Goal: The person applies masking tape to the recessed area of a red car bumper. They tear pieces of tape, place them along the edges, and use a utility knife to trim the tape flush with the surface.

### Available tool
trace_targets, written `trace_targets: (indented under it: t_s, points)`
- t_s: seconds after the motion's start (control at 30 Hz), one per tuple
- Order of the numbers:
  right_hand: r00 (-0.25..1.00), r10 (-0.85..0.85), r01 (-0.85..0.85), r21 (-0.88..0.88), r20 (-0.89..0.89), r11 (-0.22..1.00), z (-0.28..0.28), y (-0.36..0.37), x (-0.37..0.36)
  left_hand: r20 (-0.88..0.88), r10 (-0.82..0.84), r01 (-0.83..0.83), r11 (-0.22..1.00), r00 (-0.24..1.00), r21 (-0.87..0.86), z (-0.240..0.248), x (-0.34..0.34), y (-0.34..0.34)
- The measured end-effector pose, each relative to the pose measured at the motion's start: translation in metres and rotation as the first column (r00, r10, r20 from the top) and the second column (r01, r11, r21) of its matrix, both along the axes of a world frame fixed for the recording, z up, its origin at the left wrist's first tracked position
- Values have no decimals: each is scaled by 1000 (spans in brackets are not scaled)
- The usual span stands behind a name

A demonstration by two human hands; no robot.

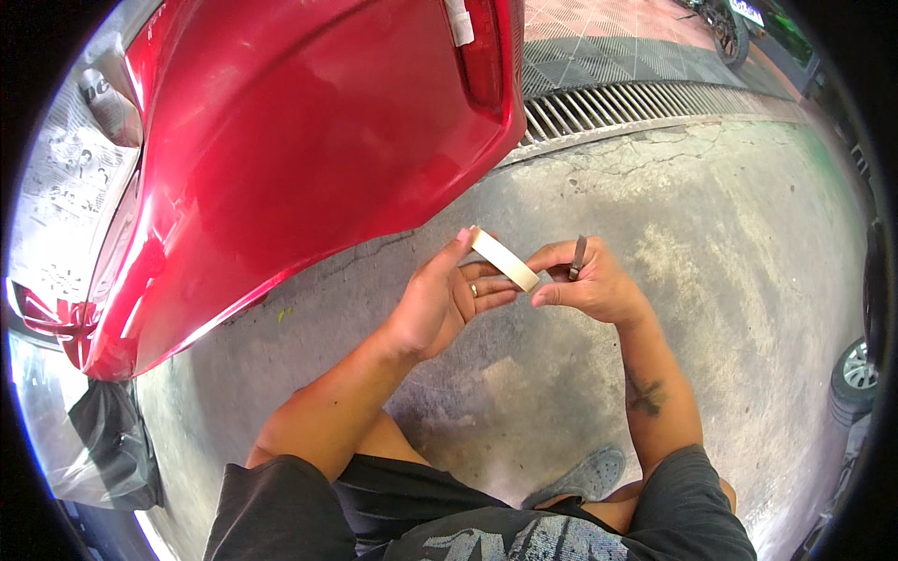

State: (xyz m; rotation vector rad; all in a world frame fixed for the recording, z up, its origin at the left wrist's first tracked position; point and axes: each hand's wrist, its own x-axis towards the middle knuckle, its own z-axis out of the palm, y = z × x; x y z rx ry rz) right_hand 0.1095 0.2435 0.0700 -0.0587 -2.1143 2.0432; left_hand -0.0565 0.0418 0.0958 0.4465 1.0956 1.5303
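A cream roll of tape [505,260] is held up between the person's two hands, above the concrete floor [748,271] and beside the glossy red panel [318,140] of a vehicle. The left hand [432,307] supports it in a loose grip, thumb at the upper end and fingers beneath and behind. The right hand [597,285] brings its thumb and forefinger close to the lower end, the forefinger apparently touching it, while a slim dark tool [578,254] stands up between its fingers. The roll should be light and fairly firm across its wound width, with little risk of breaking; any lifted tape would be thin, soft and probably tacky. Its two edges look the surest hold, pinched lightly between thumb and fingers.
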Motion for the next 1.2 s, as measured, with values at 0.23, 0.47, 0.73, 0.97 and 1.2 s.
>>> trace_targets:
  t_s: [0.23,0.47,0.73,0.97,1.2]
  points:
    - [998,32,-34,-23,-62,999,-2,6,4,252,-187,201,979,950,-34,-3,0,0]
    - [999,-41,40,123,8,992,12,7,4,-822,265,-365,928,504,76,-19,-3,-7]
    - [995,-68,96,446,-78,890,23,-6,-6,-954,209,-205,965,213,165,5,11,-2]
    - [991,-107,134,577,-81,806,24,-17,-10,-908,115,-240,971,402,17,-4,7,0]
    - [990,-89,135,530,-112,837,13,-16,-12,-855,155,-244,969,495,34,-13,9,0]
